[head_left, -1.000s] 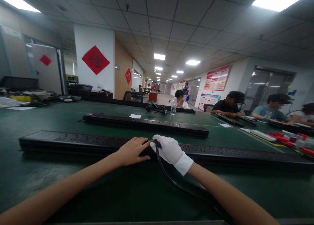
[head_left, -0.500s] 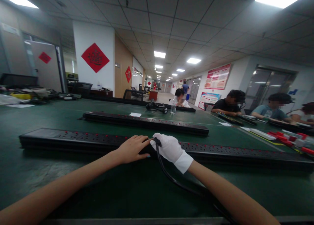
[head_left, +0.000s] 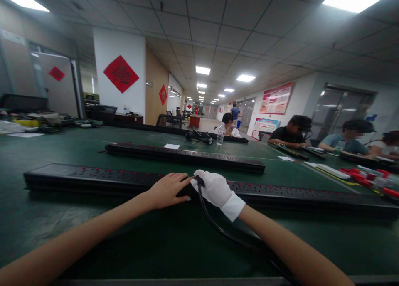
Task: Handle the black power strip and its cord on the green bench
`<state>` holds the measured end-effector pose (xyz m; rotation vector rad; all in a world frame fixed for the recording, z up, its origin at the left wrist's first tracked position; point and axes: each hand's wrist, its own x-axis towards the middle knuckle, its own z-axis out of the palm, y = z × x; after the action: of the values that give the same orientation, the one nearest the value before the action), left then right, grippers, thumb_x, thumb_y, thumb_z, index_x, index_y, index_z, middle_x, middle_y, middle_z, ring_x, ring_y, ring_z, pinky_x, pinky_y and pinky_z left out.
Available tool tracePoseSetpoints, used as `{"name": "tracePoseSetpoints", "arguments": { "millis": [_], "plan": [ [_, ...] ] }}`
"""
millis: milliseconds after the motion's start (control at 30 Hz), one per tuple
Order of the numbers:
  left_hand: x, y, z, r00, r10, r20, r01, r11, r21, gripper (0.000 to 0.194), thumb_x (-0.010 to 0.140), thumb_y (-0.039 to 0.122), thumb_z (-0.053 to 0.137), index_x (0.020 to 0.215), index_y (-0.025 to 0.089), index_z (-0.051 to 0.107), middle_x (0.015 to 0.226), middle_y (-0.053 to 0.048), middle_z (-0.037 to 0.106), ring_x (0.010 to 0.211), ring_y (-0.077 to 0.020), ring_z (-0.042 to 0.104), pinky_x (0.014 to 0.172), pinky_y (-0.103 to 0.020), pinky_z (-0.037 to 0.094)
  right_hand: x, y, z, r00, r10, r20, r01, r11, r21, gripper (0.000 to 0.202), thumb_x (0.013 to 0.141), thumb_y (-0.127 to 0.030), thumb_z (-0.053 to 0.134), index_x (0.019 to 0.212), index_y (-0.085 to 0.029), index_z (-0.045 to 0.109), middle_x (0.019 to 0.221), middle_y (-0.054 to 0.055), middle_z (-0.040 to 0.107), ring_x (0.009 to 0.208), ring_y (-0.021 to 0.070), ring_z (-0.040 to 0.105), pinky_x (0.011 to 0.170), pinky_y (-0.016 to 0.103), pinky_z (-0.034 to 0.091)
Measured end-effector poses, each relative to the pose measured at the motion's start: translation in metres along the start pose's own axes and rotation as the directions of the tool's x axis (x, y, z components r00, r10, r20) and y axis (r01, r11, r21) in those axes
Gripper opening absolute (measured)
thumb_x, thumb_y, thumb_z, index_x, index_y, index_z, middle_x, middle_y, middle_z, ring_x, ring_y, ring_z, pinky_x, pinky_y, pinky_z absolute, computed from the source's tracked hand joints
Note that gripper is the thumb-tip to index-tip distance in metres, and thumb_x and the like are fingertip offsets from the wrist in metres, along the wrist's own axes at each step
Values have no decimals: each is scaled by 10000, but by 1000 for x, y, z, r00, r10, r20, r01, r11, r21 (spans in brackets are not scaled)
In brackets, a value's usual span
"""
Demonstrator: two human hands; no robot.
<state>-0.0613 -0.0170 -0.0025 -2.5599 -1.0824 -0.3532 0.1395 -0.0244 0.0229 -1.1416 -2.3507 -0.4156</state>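
Observation:
A long black power strip [head_left: 102,176] with red dots along its top lies across the table in front of me. My bare left hand [head_left: 168,190] grips its middle, fingers over the top and thumb against the near side. Beside it, my right hand [head_left: 215,188], in a white glove, is closed around a black plug [head_left: 198,180] held at the strip's top. From the plug a thick black cable [head_left: 215,223] runs down and right, passing under my right forearm. Whether the plug sits fully in a socket is hidden by the glove.
Behind lies a second black power strip [head_left: 187,155] with a white paper slip [head_left: 171,146]. Farther back are a coiled black cable [head_left: 198,136] and a water bottle [head_left: 220,136]. Red and white items [head_left: 361,173] lie right. Co-workers sit at the far side and right.
Both hands, the plug and the strip stay practically where they were. In the far background a standing person has shifted slightly.

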Motion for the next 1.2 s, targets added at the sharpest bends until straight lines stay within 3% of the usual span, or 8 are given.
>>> {"name": "tracePoseSetpoints", "arguments": {
  "millis": [1200],
  "plan": [
    [-1,0,-2,1000,-2,3,2,1000,2,577,800,529,404,1269,203,324,1249,-114,435,1092,-264,439,883,-387,349,-1,0,4,999,-8,-40,8,1000,-4,327,877,-439,315,1053,-237,503,851,24,613,756,144,572,645,226,371]
  ]
}}
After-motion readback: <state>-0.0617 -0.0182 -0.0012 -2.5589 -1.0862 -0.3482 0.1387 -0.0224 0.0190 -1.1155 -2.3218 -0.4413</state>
